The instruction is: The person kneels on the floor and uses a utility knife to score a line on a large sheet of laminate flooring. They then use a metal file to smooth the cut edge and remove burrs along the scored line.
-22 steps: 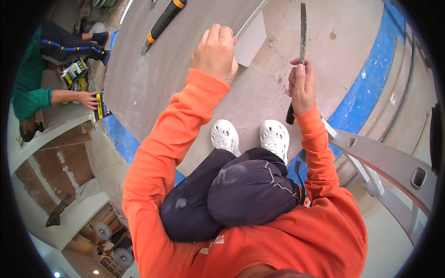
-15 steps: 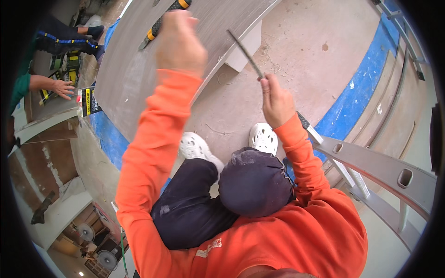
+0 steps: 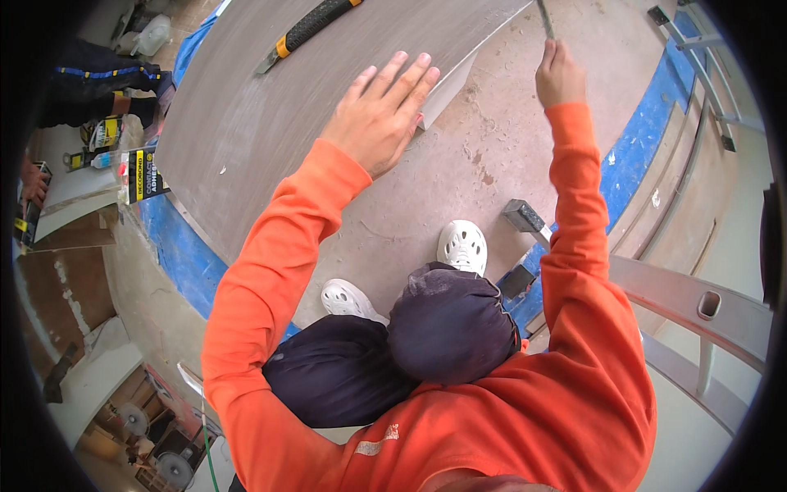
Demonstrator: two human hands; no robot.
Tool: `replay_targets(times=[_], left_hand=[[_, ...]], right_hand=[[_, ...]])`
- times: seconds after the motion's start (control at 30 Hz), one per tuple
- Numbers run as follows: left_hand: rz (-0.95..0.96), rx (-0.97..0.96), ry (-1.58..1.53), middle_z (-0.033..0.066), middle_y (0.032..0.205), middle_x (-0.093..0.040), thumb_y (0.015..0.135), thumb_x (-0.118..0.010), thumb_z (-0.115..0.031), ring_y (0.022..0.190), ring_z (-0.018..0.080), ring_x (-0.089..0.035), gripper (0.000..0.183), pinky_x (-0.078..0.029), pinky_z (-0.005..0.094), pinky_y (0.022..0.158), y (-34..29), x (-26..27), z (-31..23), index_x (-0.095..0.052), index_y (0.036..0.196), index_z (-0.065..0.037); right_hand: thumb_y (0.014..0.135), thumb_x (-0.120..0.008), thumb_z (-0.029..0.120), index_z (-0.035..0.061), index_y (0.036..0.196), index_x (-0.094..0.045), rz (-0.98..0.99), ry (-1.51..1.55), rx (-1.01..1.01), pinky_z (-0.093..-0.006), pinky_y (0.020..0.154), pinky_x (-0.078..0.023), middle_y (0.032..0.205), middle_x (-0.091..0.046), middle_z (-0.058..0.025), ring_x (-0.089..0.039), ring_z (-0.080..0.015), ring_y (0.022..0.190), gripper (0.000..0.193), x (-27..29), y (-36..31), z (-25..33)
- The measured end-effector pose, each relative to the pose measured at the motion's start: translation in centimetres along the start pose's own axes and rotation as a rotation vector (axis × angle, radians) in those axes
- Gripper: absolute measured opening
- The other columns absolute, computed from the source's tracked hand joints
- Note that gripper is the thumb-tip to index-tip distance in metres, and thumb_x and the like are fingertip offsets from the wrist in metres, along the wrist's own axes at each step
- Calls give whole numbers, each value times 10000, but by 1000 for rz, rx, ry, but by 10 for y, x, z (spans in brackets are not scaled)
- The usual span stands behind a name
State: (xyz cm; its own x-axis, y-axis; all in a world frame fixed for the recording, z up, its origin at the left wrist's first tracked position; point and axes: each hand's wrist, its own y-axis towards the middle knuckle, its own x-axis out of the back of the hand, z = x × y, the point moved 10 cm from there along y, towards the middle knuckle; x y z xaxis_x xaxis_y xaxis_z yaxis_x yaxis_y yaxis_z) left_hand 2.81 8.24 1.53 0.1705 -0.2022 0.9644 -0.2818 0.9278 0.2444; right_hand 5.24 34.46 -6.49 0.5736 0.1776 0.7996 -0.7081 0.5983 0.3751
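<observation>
The left hand (image 3: 381,115), a blurred, loosely curled shape beside the knife half a second ago, is now open with its fingers extended and slightly parted, palm down over the edge of a grey wood-grain board (image 3: 246,123); whether it presses on the surface I cannot tell. The right hand (image 3: 561,75) has moved farther out from the body and grips a thin, dark grey, file-like strip (image 3: 546,20) between thumb and fingers. The strip points away just beside the board's edge, its far end cut off by the view. On the board, beyond the left fingertips, lies a black-and-yellow utility knife (image 3: 316,29). Farther out, a silver metal ladder (image 3: 680,295) stands near the right arm.
</observation>
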Motion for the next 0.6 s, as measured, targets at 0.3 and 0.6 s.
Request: replay_targets(times=[0.3, 0.6], left_hand=[[-6, 58, -401, 135, 1340, -561, 829, -639, -116, 1261, 284, -527, 487, -461, 415, 1003, -108, 16, 25, -555, 1302, -37], [35, 199, -372, 66, 1574, -295, 834, -657, -409, 1447, 281, -273, 756, -214, 515, 1174, -101, 9, 42, -361, 1503, -218]], right_hand=[[1021, -454, 282, 66, 930, -484, 514, 102, 27, -567, 489, -431, 602, -573, -262, -572, -482, 558, 237, 26, -158, 118], [1024, -390, 152, 17, 1030, -548, 307, -189, 173, -432, 545, -509, 788, -598, -202, -606, -365, 618, 208, 8, -116, 84]])
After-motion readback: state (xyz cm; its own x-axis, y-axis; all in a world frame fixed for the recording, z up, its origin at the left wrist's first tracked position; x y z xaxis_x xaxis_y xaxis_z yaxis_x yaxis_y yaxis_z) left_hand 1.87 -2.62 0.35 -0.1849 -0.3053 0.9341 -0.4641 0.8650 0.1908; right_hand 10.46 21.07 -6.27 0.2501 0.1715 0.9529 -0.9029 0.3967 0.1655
